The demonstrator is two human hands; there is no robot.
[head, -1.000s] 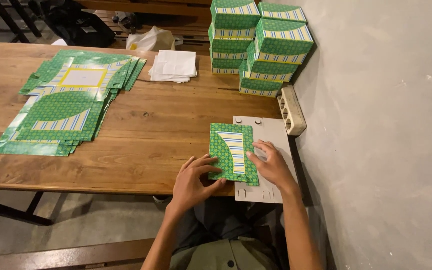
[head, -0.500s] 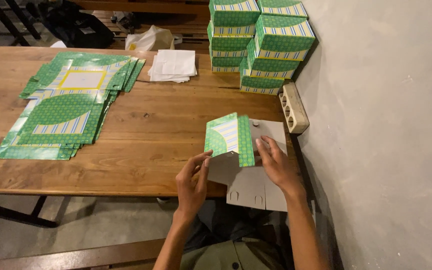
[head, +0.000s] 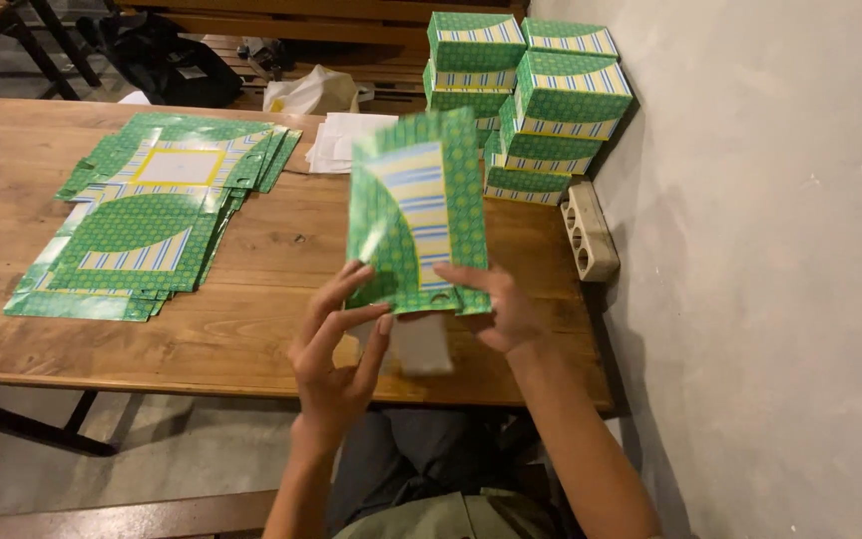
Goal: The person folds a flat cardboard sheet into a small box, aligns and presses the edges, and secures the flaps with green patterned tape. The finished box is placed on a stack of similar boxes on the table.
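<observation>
Lifting: the green patterned carton blank (head: 416, 215), which lay flat on the desk (head: 251, 329) a second ago and was half raised a moment later, now stands upright in the air, blurred by motion.
Hands: left hand (head: 336, 344) with fingers spread, touching the blank's lower left edge; right hand (head: 501, 309) pinching its lower right corner.
Meaning: the blank is off the desk and being worked into shape.
Around: a fanned pile of flat blanks (head: 142, 235) at the left, white sheets (head: 336, 140) behind, stacked finished boxes (head: 531, 95) by the wall (head: 770, 250), a power strip (head: 589, 230) below them.
Obstruction: none near the hands; the boxes sit well apart.
</observation>
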